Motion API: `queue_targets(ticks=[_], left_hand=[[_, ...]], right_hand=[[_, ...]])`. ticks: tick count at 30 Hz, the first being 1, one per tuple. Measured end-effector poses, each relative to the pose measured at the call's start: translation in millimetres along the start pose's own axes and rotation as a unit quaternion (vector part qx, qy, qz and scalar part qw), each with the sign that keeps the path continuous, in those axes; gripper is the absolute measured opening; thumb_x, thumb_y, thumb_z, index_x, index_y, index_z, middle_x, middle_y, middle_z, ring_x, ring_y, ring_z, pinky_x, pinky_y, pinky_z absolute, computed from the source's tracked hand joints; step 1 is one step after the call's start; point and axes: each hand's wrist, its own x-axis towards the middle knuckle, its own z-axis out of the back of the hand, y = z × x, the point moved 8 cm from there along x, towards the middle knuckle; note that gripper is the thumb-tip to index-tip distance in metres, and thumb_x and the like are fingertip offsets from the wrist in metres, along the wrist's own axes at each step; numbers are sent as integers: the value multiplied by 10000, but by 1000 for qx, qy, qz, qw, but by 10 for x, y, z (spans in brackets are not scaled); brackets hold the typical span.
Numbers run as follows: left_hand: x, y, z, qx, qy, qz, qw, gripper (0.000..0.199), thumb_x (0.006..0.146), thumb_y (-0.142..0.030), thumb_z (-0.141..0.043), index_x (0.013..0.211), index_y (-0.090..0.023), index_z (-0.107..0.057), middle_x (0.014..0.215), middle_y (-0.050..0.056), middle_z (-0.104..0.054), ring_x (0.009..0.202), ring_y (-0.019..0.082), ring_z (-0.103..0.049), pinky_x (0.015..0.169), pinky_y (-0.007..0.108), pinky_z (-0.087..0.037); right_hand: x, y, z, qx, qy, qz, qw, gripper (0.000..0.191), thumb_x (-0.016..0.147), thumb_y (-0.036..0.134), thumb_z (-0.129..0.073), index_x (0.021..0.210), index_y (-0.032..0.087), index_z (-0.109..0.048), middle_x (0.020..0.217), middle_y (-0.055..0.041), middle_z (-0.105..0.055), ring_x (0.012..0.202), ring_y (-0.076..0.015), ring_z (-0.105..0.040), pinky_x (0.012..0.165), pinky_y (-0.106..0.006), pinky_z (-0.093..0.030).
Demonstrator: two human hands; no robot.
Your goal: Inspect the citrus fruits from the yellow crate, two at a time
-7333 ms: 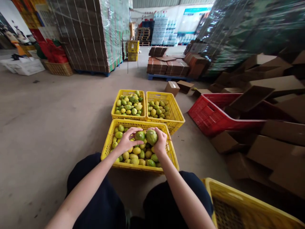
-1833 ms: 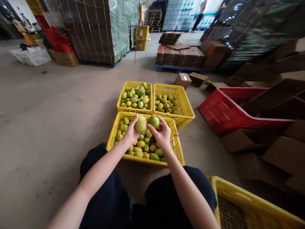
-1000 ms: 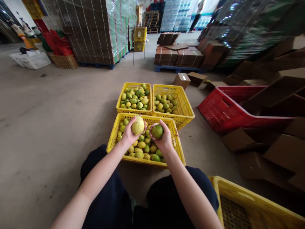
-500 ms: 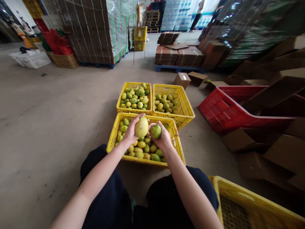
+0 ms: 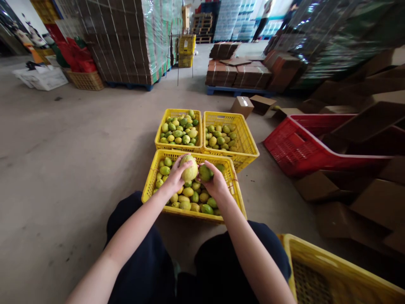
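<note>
My left hand (image 5: 177,176) is closed around a large pale-yellow lemon (image 5: 190,169), thumb lying across its front. Close beside it, my right hand (image 5: 216,182) grips a smaller green lemon (image 5: 205,173), its fingers partly covering the fruit. Both hands are above the near yellow crate (image 5: 193,214), which holds many yellow and green lemons (image 5: 187,192). My forearms and hands hide part of that crate's contents.
Two more yellow crates with lemons stand behind, one left (image 5: 156,142) and one right (image 5: 249,145). A red crate (image 5: 284,147) holds cardboard at right, with open boxes (image 5: 376,202) around it. Another yellow crate (image 5: 344,264) is at lower right. A person (image 5: 264,21) stands far back.
My left thumb has come across the front of the pale-yellow lemon. My right hand has turned, and its fingers now cover more of the green lemon.
</note>
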Motion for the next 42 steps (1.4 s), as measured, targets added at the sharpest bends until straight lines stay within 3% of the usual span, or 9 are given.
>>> queue_targets(ticks=[3,8,13,18,21,26,31,38,42], left_hand=[[5,18,33,4,-2,4,1000,506,604,-234,-806,1070,-210,-613,926,17,-678,898,213,-676,798,322,-533],[-4,1,7,22,39,-1,999,625,583,-167,-800,1168,-263,-604,912,-3,-666,881,182,-664,744,264,-522],[-56,-82,-67,50,65,-24,996,683,567,-158,-789,1207,-290,-589,951,2,-649,846,159,-643,692,228,-502],[-93,-141,-81,126,96,-71,985,689,538,-131,-798,1181,-263,-587,1032,0,-613,857,134,-605,730,216,-488],[-112,-137,-83,158,125,-82,976,704,544,-115,-804,1197,-265,-586,1093,8,-609,939,158,-598,792,232,-477],[-129,-77,-66,125,126,-36,983,710,516,-156,-832,1181,-252,-600,1119,33,-631,1002,217,-611,796,274,-487],[-92,50,-56,61,124,11,990,592,537,-348,-852,1077,-221,-644,990,51,-679,935,247,-650,735,308,-531],[-27,149,109,-57,-22,74,995,298,658,-324,-731,873,-141,-634,757,65,-688,795,216,-689,711,287,-558],[-12,124,82,-112,-25,91,989,307,752,-385,-634,908,-121,-621,792,85,-688,726,168,-666,660,245,-546]], right_hand=[[-19,46,-7,-20,13,29,999,237,510,274,-823,678,189,-679,690,24,-674,569,-114,-589,450,-199,-474],[-32,85,0,-39,16,47,998,273,498,263,-837,713,208,-678,722,20,-660,612,-116,-586,504,-216,-494],[-45,117,19,-72,14,77,994,362,508,338,-869,772,223,-649,743,30,-643,634,-119,-576,550,-231,-495],[-97,274,27,-234,1,184,955,433,505,405,-875,816,215,-640,786,29,-633,686,-134,-560,608,-243,-478],[-121,314,17,-289,1,208,934,428,515,445,-863,793,209,-640,744,26,-632,685,-148,-562,617,-256,-473],[-116,250,56,-241,-5,175,955,399,547,494,-839,725,210,-625,642,40,-601,561,-120,-523,521,-250,-445],[-112,129,37,-168,9,116,979,367,585,453,-837,702,194,-605,633,35,-600,512,-97,-516,430,-214,-400],[-84,108,9,-36,16,70,997,346,576,345,-828,749,226,-553,644,44,-639,513,-127,-582,414,-220,-422],[-19,61,41,12,10,20,1000,230,648,368,-735,693,195,-590,589,8,-614,540,-156,-598,363,-222,-361]])
